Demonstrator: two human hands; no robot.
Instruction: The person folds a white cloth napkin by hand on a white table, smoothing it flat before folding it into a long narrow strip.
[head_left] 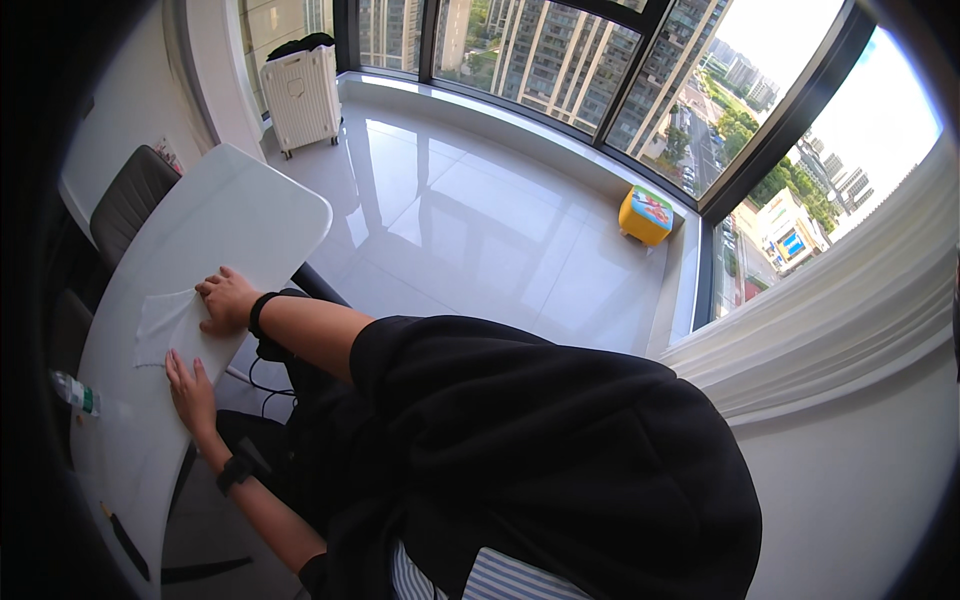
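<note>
I log clear plastic green-labelled bottle (78,393) beyond left hand (191,393), contents indiscernible, right hand (229,298) apart from left, both loosely spread, palms down, touching thin white cloth (160,325) on glossy white table (235,190).

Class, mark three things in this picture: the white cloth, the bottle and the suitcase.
White cloth (164,328): head view, on its flat middle.
Bottle (78,393): head view, midway along its body.
Suitcase (302,105): head view, middle of its ribbed broad side.

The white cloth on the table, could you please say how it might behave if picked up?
The white cloth is probably floppy, given its faint creases. Lying nearly flush with the tabletop, it seems thin and likely light.
</note>
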